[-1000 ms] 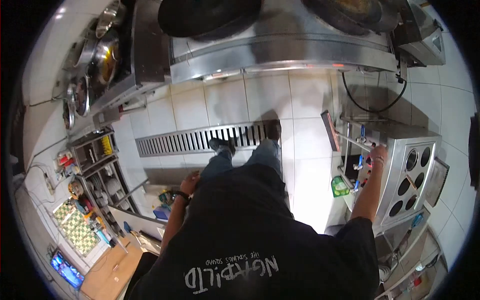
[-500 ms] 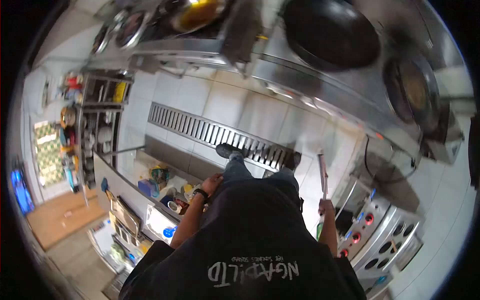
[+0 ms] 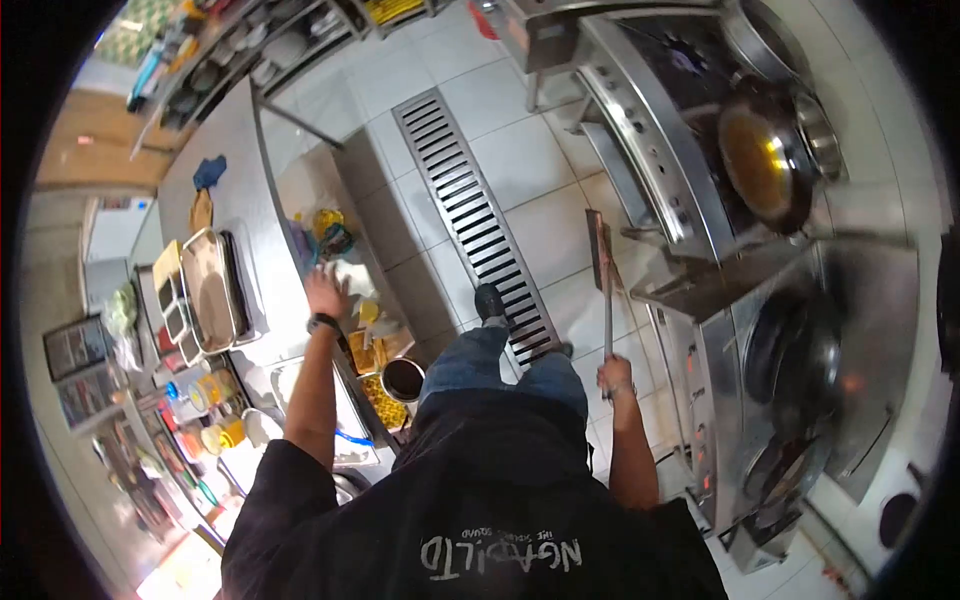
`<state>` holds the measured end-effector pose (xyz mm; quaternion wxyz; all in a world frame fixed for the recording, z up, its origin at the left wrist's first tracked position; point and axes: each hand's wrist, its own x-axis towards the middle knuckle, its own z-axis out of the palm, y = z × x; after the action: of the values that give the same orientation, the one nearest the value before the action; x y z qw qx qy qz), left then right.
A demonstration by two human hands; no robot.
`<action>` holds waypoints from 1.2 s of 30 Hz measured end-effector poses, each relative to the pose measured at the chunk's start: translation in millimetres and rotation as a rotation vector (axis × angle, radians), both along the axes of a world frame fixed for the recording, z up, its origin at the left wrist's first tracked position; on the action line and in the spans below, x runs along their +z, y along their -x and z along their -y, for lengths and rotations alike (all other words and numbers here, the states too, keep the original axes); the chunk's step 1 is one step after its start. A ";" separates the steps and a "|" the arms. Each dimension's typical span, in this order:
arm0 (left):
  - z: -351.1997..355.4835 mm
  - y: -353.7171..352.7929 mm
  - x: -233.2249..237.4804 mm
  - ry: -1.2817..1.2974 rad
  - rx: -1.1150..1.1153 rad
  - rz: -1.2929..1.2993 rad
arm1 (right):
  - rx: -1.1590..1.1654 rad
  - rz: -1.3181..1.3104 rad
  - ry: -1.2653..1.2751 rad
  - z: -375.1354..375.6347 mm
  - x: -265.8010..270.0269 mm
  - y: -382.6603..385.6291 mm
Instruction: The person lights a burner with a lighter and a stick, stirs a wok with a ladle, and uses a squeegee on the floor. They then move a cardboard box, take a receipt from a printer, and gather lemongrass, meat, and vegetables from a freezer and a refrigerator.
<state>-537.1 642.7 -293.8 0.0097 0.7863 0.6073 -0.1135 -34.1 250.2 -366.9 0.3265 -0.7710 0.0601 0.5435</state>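
My right hand [image 3: 614,374] is closed around the grey handle of a floor squeegee [image 3: 607,315]. Its long narrow reddish head [image 3: 598,245] points away from me, over the tiles between the drain and the stove. My left hand [image 3: 327,292] has its fingers spread and holds nothing, with a dark band on the wrist. It hangs by the edge of the steel counter [image 3: 268,200], overlapping the lower shelf in view. On that shelf are a yellow-topped bottle [image 3: 326,220] and plastic bags; a pot of dark liquid [image 3: 403,380] stands nearer me.
A slotted floor drain [image 3: 465,200] runs ahead under my feet. On the right, a stove [image 3: 640,130] holds a wok of brown oil [image 3: 755,165], and dark woks [image 3: 795,350] sit on the nearer range. Trays [image 3: 212,290] lie on the counter; racks of cookware [image 3: 250,50] stand behind.
My view has turned right, and the stoves now stand along my right side. My left hand has reached out from beside my thigh towards the counter. The squeegee stays in my right hand.
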 end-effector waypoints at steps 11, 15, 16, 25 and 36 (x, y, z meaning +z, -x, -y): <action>-79.6 48.8 8.1 0.069 0.014 -0.001 | 1.395 0.719 0.222 -306.0 -234.5 -1.9; -81.5 48.5 -3.0 -0.086 0.023 0.086 | 1.401 0.496 0.411 -376.3 -270.3 24.4; -80.3 52.4 -4.6 -0.070 0.052 0.077 | 1.497 0.563 0.431 -396.0 -258.6 35.3; -83.7 61.9 -6.7 -0.097 0.048 0.257 | 0.066 -0.105 0.235 -432.0 -221.3 110.2; -85.2 67.9 -4.6 -0.069 0.093 0.272 | -0.056 -0.362 0.292 -359.0 -218.7 265.7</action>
<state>-605.0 727.9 -298.4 0.0700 0.7653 0.6397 0.0155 -299.8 609.2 -585.6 0.2103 -0.6980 0.2168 0.6492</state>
